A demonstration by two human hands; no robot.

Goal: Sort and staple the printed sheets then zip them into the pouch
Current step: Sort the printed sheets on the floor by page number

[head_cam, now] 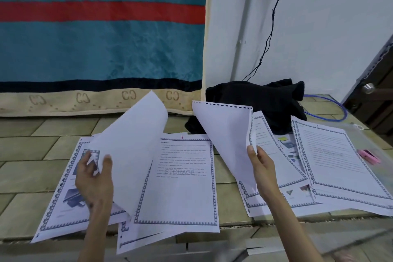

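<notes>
Printed sheets with patterned borders lie spread over the tiled surface. My left hand (94, 178) pinches the edge of a lifted sheet (134, 144) that curls up blank side toward me, above a picture page (63, 204). My right hand (262, 168) grips the edge of another raised sheet (225, 134), curved upward. Between them lies a page marked 7 with the word STORAGE (182, 181). At the right, a text page (340, 161) rests on a stack. A clear zip pouch (374, 134) lies under that stack's far right, with a pink stapler (369, 156) on it.
A dark cloth bundle (261, 102) sits behind the sheets by the white wall. A blue cable (331, 112) loops at the back right, and a black cord (270, 34) hangs down the wall. A teal and red blanket (102, 38) hangs at the back left.
</notes>
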